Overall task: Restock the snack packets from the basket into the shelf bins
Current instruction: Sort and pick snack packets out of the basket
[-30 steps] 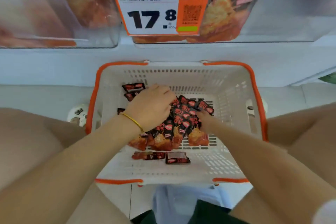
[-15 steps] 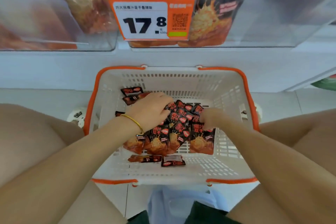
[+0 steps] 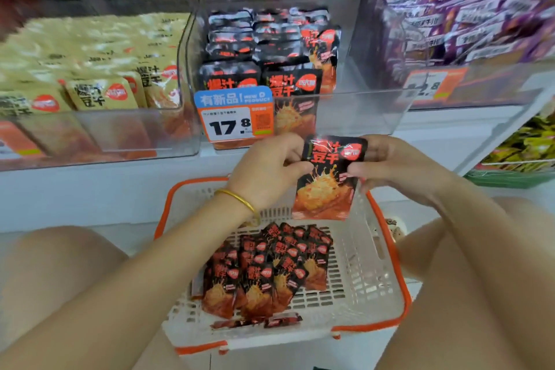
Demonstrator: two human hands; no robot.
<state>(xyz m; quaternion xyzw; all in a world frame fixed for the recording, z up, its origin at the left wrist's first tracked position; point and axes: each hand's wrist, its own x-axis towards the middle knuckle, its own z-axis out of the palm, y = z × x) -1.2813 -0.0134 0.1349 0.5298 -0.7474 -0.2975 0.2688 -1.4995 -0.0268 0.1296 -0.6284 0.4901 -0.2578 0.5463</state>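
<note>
so far left there's a clear bin (image 3: 99, 129) of yellow packets (image 3: 99, 90), not our flavour. next over is the left hand (image 3: 264, 171), gold bangle (image 3: 237, 198) on the wrist. it's up in front of the shelf with its fingers (image 3: 292, 165) curled in, pinching the left edge of one black-and-red snack packet (image 3: 327, 180)

behind that sits the middle bin (image 3: 354, 111), the one with the 17.8 price tag (image 3: 234, 117). it already holds rows of the same black packets (image 3: 264, 48) standing upright, and there looks to be free room on its right side

the right hand (image 3: 393, 165) pinches the packet's other edge, fingertips (image 3: 356, 173) curled onto it. so both hands are closed narrow on this one packet and hold nothing else. the packet hangs upright between them, above the far rim of the white basket (image 3: 365, 273) and just in front of the middle bin, not in it yet. down in the basket a heap of matching packets (image 3: 264, 270) waits its turn

handling-wise I'd guess these are light, soft foil pouches, a bit slick and crinkly, with contents that probably squash. taking it by the side edges like this seems right, no squeezing the middle

far right is the bin (image 3: 486, 84) of purple packets (image 3: 465, 18), wrong home for this one
</note>
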